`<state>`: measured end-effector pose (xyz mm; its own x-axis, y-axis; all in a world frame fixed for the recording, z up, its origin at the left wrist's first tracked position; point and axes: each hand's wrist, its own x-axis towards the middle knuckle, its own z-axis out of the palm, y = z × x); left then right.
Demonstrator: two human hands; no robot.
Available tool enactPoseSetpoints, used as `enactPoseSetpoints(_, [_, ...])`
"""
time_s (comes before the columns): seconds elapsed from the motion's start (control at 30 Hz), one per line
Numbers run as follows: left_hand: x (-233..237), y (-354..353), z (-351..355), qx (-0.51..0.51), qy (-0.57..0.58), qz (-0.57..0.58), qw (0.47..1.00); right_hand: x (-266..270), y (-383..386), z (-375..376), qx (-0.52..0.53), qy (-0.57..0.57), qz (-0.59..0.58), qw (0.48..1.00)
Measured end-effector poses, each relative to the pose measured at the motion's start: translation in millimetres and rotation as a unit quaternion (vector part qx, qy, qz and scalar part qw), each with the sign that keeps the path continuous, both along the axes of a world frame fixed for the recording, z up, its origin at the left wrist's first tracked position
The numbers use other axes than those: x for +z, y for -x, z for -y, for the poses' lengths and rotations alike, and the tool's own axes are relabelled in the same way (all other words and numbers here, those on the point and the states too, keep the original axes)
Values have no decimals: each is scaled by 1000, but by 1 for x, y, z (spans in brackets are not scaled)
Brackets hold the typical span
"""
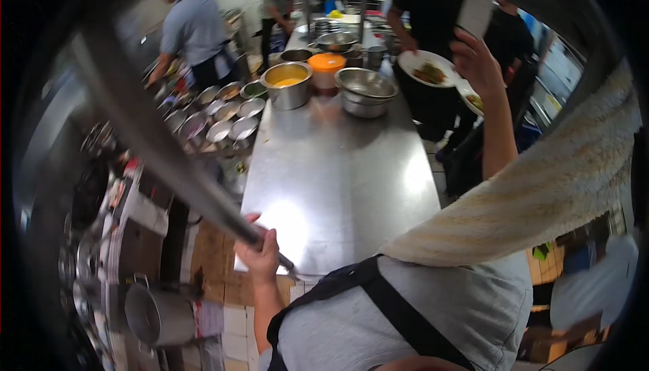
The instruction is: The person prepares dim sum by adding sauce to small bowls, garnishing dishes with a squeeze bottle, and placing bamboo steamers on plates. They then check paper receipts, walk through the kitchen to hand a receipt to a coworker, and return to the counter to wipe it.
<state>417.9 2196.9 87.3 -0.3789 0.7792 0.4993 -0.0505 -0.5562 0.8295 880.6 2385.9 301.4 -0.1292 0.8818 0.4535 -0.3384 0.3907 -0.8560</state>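
Observation:
My left hand (260, 251) is wrapped round a grey metal pole (196, 182), beside the near left corner of the steel table (338, 182). On the right, my right hand (478, 65) is raised, its fingers closed at the lower end of a white slip (476, 11). Just left of that hand, a white plate (407, 61) with food is held by a person in black. A second plate with food (475, 101) shows partly behind my right forearm.
A pot of yellow liquid (289, 94), an orange-lidded tub (326, 64) and steel bowls (366, 90) stand at the table's far end. Several small containers (220, 131) sit to the left. Other people (193, 26) stand beyond. A large pot (159, 317) is at lower left.

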Motion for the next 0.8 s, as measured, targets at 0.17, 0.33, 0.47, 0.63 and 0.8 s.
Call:
enactPoseSetpoints(0.17, [10,4,6,46,84,-78,992,-138,-49,38,-7,164,94,982])
enactPoseSetpoints(0.33, [5,9,37,24,134,-140,981,-290,-53,114,-196,320,194,906])
enactPoseSetpoints(0.47, [-39,45,105,5,152,-405,901,-408,23,182,-143,412,316,843])
enactPoseSetpoints(0.63, [-96,137,260,-177,463,-499,711,-515,202,260,157,345,521,765])
enactPoseSetpoints(0.8, [-109,224,438,70,604,-449,654,-579,375,303,430,-41,611,663])
